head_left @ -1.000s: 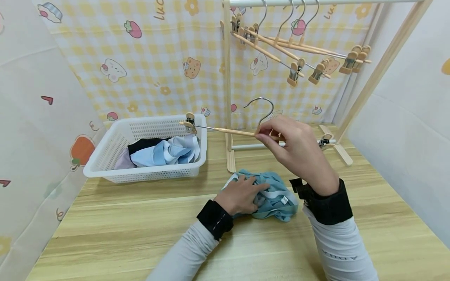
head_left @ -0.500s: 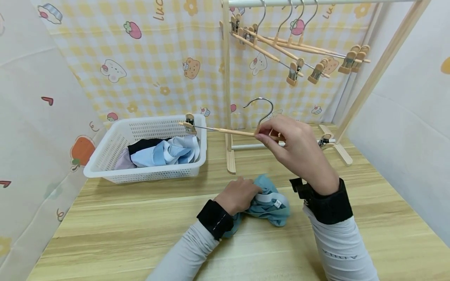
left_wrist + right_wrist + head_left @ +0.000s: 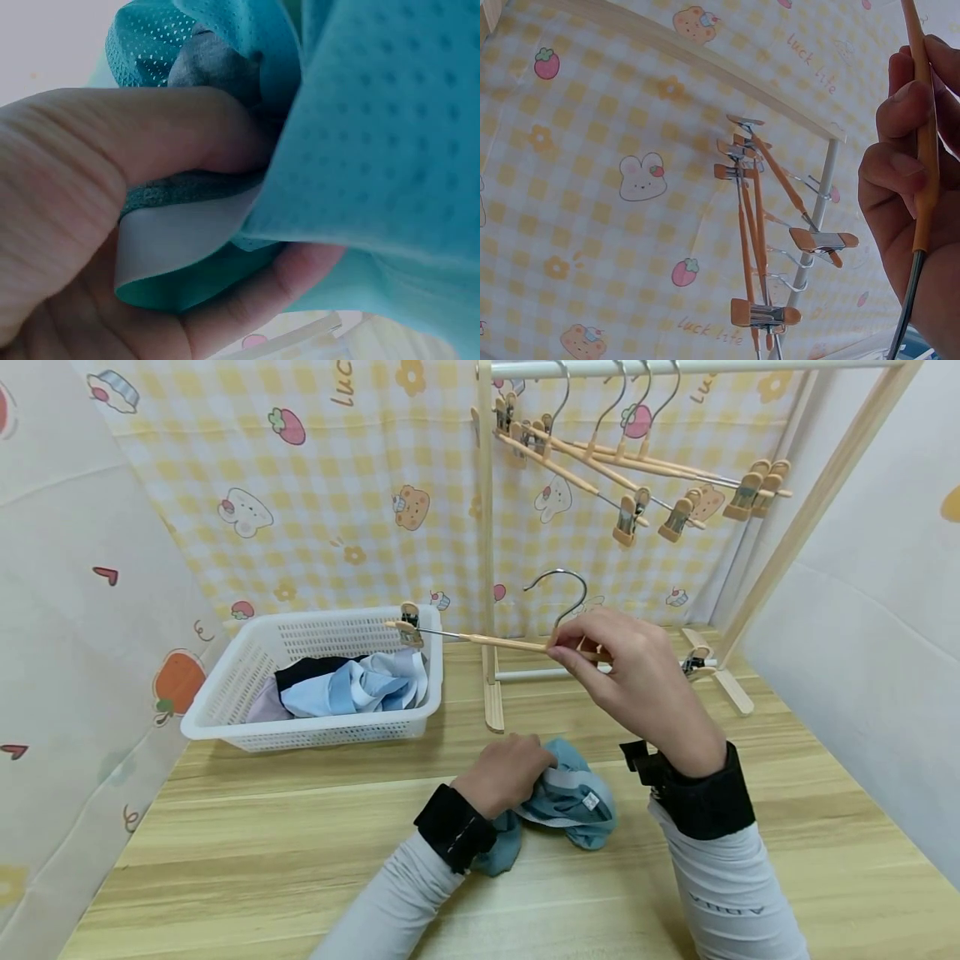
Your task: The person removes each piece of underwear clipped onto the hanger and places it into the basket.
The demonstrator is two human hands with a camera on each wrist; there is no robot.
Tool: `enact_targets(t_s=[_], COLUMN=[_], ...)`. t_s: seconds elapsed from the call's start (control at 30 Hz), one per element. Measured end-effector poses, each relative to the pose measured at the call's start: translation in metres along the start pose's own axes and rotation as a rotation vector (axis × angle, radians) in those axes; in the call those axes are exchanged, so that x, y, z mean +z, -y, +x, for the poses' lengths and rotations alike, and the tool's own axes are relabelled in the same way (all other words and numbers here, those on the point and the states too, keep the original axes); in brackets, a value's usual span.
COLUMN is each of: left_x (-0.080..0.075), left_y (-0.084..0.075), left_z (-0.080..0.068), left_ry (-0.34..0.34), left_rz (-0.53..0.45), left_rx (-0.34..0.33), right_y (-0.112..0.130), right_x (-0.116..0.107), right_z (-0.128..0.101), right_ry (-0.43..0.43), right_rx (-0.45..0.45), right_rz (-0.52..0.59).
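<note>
My left hand (image 3: 504,774) grips a crumpled pair of teal underpants (image 3: 573,802) low over the table. In the left wrist view, the thumb presses into the perforated teal fabric (image 3: 375,135) beside a pale band (image 3: 180,232), with a finger (image 3: 262,300) below; other fingertips are hidden. My right hand (image 3: 630,681) pinches a clip hanger (image 3: 502,643) by its middle, under the metal hook. The hanger lies roughly level, its left clip (image 3: 408,625) in front of the basket's right edge. In the right wrist view, fingers curl round the hanger bar (image 3: 926,150).
A white basket (image 3: 322,732) holding blue, black and lilac clothes stands at the back left. Behind my right hand rises a wooden rack (image 3: 489,543), with several clip hangers (image 3: 600,468) on its top rail (image 3: 712,367). Pale printed curtains surround the wooden table (image 3: 285,860).
My left hand has closed its spread fingers on the teal underpants and bunched them, drawing the fabric slightly towards me. The right hand and hanger have stayed nearly still.
</note>
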State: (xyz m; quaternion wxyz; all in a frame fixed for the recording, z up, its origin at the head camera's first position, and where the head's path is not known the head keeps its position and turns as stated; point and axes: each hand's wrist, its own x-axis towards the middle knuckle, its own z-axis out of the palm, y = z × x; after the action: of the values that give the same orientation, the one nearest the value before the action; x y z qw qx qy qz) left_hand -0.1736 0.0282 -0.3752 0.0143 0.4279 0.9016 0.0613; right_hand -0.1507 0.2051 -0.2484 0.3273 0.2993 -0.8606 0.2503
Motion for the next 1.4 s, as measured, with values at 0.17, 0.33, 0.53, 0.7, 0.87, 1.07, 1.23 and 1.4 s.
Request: enact_targets(t_s=[0.17, 0.33, 0.53, 0.7, 0.87, 1.07, 1.23, 1.4], left_x=[-0.012, -0.028, -0.044, -0.055, -0.065, -0.079, -0.089, -0.096], left_y=[0.006, 0.014, 0.023, 0.027, 0.037, 0.058, 0.083, 0.110], left_z=[-0.003, -0.009, -0.013, -0.017, -0.024, -0.037, -0.052, -0.070], left_ry=[-0.069, -0.154, -0.242, -0.362, -0.561, -0.770, -0.953, -1.072], left_rz=[-0.040, -0.112, -0.197, -0.266, -0.346, -0.365, -0.324, -0.356], left_rx=[-0.010, -0.027, -0.071, -0.141, -0.189, -0.300, -0.421, -0.543], right_y=[0.000, 0.001, 0.001, 0.001, 0.001, 0.002, 0.002, 0.003], right_x=[0.000, 0.000, -0.001, -0.002, -0.004, -0.005, -0.004, -0.004], right_z=[0.000, -0.001, -0.001, -0.001, -0.001, -0.001, -0.001, 0.000], right_ry=[-0.003, -0.009, -0.008, -0.012, -0.019, -0.028, -0.033, -0.032], right_rx=[-0.001, -0.002, 0.007, 0.013, 0.011, 0.016, 0.017, 0.014], right_rz=[-0.001, -0.008, -0.011, -0.026, -0.035, -0.033, -0.037, -0.041])
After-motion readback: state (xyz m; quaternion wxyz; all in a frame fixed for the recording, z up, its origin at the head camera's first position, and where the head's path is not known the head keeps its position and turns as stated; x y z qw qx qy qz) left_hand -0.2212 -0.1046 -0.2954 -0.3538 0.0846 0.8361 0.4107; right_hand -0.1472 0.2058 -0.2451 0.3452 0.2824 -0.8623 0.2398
